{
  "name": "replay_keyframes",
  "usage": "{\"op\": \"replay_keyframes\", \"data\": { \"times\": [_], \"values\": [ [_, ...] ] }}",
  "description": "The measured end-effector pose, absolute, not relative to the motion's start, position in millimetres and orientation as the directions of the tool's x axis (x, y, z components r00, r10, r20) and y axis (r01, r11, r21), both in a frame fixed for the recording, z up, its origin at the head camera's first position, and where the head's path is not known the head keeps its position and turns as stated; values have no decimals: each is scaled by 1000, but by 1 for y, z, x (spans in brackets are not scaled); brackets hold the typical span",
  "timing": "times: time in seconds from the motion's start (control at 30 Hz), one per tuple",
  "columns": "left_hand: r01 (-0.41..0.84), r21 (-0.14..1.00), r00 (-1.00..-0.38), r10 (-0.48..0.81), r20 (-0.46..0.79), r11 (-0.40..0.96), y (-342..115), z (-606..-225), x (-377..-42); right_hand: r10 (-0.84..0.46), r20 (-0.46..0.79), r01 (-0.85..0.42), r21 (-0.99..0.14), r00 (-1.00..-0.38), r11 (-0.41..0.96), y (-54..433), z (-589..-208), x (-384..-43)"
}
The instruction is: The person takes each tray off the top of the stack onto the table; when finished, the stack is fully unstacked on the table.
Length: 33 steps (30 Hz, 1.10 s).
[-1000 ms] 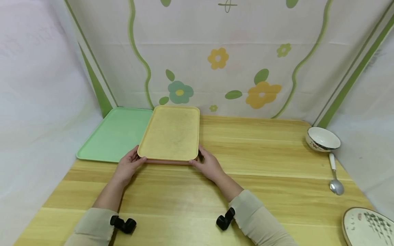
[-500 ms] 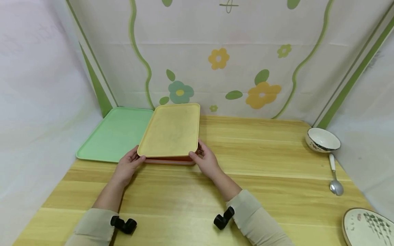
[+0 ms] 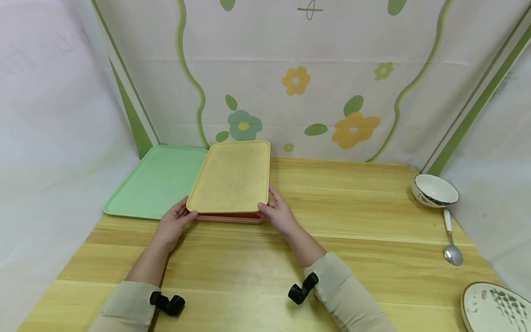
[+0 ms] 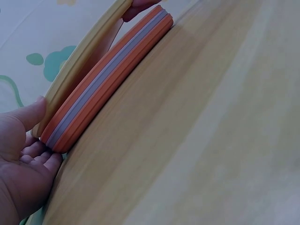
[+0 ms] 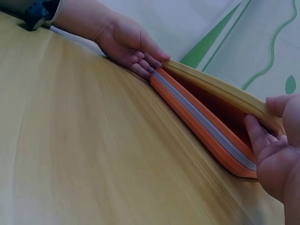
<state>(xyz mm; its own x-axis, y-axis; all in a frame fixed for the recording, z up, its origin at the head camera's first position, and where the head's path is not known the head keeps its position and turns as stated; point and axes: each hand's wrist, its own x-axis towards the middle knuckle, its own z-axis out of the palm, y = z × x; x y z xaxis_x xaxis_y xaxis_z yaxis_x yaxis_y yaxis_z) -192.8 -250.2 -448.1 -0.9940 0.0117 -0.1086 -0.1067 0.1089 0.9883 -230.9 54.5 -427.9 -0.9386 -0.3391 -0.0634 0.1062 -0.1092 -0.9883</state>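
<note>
A yellow tray (image 3: 230,177) lies over a stack of orange trays (image 3: 230,219) with a greyish band between. Its right near corner is raised, leaving a wedge-shaped gap that shows in the right wrist view. My right hand (image 3: 282,216) pinches that raised corner, thumb on top and fingers underneath. At the left near corner, my left hand (image 3: 172,226) holds the yellow tray's rim with its thumb, while its other fingers curl against the orange trays' (image 4: 103,82) corner below. Partly under the yellow tray's left side, or just beside it, is a larger green tray (image 3: 159,184).
On the right stand a white bowl (image 3: 435,190) with a dark rim, a spoon (image 3: 453,253) with a white handle, and a patterned plate (image 3: 493,309) at the near edge. A floral cloth (image 3: 257,60) hangs behind the wooden table (image 3: 352,221).
One second ago the yellow tray lay flat on the stack. Its right near corner has come up in my right hand. The left hand has stayed nearly still.
</note>
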Motion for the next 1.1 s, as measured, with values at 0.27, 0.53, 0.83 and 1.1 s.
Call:
{"op": "replay_keyframes", "data": {
  "times": [0.27, 0.53, 0.83, 1.1],
  "values": [
    [-96, 988, -995, 26, -100, 119, -250, -449, -194, -301, -86, 142, -975, -950, -171, 64, -425, -228],
    [-104, 980, -994, 4, -106, 169, -246, -446, -192, -286, -79, 144, -966, -955, -214, 93, -418, -225],
    [-96, 973, -995, 5, -99, 211, -247, -444, -192, -292, -75, 152, -957, -953, -249, 140, -414, -218],
    [-107, 975, -994, 4, -110, 195, -245, -441, -190, -319, -41, 140, -946, -947, -293, 187, -420, -212]
  ]
}}
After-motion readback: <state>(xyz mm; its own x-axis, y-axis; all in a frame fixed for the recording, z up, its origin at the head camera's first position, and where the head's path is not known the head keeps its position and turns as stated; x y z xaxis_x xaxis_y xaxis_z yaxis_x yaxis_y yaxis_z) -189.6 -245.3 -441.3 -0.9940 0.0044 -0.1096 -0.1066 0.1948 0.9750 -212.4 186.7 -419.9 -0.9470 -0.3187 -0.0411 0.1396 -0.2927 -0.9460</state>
